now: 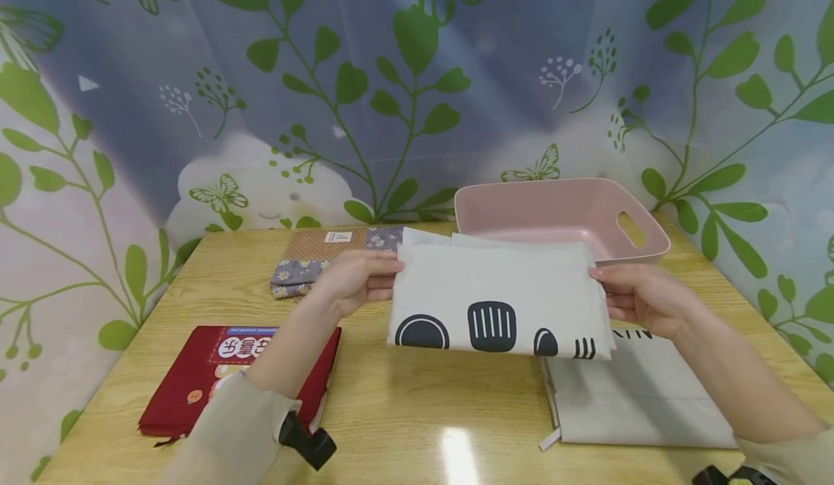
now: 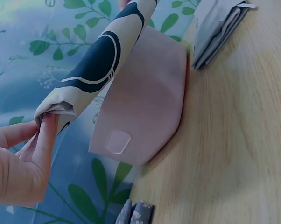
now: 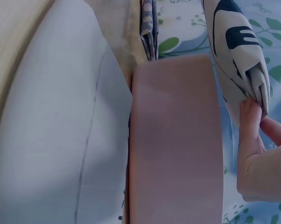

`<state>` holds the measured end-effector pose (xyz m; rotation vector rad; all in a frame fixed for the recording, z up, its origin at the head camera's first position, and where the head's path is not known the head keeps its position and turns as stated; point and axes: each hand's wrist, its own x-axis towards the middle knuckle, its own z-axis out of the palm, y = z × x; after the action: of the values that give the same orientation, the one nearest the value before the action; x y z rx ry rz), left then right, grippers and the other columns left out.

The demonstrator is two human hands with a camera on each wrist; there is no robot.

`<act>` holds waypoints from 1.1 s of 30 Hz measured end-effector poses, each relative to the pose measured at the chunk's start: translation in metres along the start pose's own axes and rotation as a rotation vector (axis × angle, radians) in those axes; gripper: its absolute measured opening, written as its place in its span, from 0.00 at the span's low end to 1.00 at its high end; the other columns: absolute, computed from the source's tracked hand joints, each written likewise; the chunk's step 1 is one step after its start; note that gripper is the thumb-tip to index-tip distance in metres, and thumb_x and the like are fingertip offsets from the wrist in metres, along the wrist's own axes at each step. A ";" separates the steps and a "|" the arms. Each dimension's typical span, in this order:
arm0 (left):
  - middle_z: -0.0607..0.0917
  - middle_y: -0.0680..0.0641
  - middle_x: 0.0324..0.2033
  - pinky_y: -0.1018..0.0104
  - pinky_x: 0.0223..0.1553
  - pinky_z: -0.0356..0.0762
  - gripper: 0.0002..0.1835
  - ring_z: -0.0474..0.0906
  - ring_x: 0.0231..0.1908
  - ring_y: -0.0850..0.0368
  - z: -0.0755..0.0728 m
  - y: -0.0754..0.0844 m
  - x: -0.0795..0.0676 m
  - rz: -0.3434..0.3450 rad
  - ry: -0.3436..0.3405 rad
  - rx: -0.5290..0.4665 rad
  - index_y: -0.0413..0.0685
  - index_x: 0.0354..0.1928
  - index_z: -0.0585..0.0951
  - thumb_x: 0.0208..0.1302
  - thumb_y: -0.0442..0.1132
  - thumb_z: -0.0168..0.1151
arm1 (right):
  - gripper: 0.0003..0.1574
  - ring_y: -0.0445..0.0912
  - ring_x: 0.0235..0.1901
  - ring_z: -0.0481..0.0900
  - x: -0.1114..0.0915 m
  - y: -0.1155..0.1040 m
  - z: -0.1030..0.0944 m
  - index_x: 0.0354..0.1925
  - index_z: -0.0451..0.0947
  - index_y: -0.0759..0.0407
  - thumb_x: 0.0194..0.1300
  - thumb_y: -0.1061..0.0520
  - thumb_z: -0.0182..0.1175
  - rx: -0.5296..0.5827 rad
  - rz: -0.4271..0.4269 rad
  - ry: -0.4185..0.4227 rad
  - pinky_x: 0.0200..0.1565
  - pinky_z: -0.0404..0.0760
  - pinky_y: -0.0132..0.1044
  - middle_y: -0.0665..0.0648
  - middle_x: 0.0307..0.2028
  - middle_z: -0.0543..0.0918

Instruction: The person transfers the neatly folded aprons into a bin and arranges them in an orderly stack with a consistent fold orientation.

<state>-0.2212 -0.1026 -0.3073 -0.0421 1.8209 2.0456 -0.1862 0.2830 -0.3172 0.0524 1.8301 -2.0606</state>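
Note:
Both hands hold up a folded white cloth (image 1: 502, 282) with dark blue printed shapes, above the table in front of the pink bin. At its left end, my left hand (image 1: 355, 279) pinches the folded edge between thumb and fingers. The right hand (image 1: 645, 297) pinches the opposite end in the same way. In the left wrist view the cloth (image 2: 96, 58) appears end-on as a thick folded roll, with the left hand (image 2: 21, 163) at its near end. The right wrist view shows the layered folds of the cloth (image 3: 236, 51) above the right hand (image 3: 259, 154).
A pink bin (image 1: 534, 210) with a handle hole stands at the back right. Folded cloth items lie around: a red one (image 1: 179, 376) at left, a brown-and-grey floral one (image 1: 306, 253) at the back, and a light grey one (image 1: 638, 405) at right. A patterned curtain (image 1: 365, 51) hangs behind the table.

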 end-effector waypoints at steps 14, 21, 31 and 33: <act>0.83 0.49 0.22 0.65 0.33 0.82 0.20 0.82 0.23 0.58 0.020 0.018 0.019 -0.013 0.018 -0.021 0.28 0.56 0.69 0.62 0.26 0.55 | 0.16 0.40 0.26 0.83 0.012 -0.019 -0.019 0.27 0.84 0.52 0.68 0.60 0.53 0.009 -0.024 0.036 0.29 0.81 0.29 0.50 0.26 0.84; 0.83 0.49 0.22 0.67 0.31 0.82 0.19 0.81 0.22 0.58 0.030 0.026 0.032 -0.017 0.048 -0.032 0.29 0.55 0.72 0.62 0.26 0.56 | 0.14 0.41 0.26 0.83 0.019 -0.031 -0.023 0.25 0.84 0.52 0.66 0.60 0.56 0.016 0.009 0.100 0.28 0.81 0.29 0.50 0.25 0.85; 0.82 0.47 0.26 0.63 0.40 0.81 0.18 0.81 0.24 0.57 0.043 0.032 0.054 -0.010 0.116 -0.087 0.31 0.53 0.75 0.60 0.26 0.59 | 0.12 0.39 0.25 0.82 0.035 -0.048 -0.033 0.21 0.82 0.51 0.61 0.59 0.62 -0.001 0.055 0.210 0.28 0.80 0.29 0.49 0.22 0.84; 0.82 0.46 0.27 0.62 0.42 0.80 0.18 0.81 0.25 0.57 0.046 0.033 0.058 -0.001 0.131 -0.101 0.32 0.52 0.76 0.59 0.26 0.59 | 0.11 0.39 0.25 0.82 0.039 -0.052 -0.035 0.21 0.82 0.50 0.60 0.58 0.63 -0.012 0.061 0.233 0.29 0.80 0.29 0.48 0.22 0.84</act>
<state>-0.2738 -0.0449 -0.2860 -0.2096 1.7904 2.1785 -0.2459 0.3109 -0.2839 0.3543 1.9482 -2.0733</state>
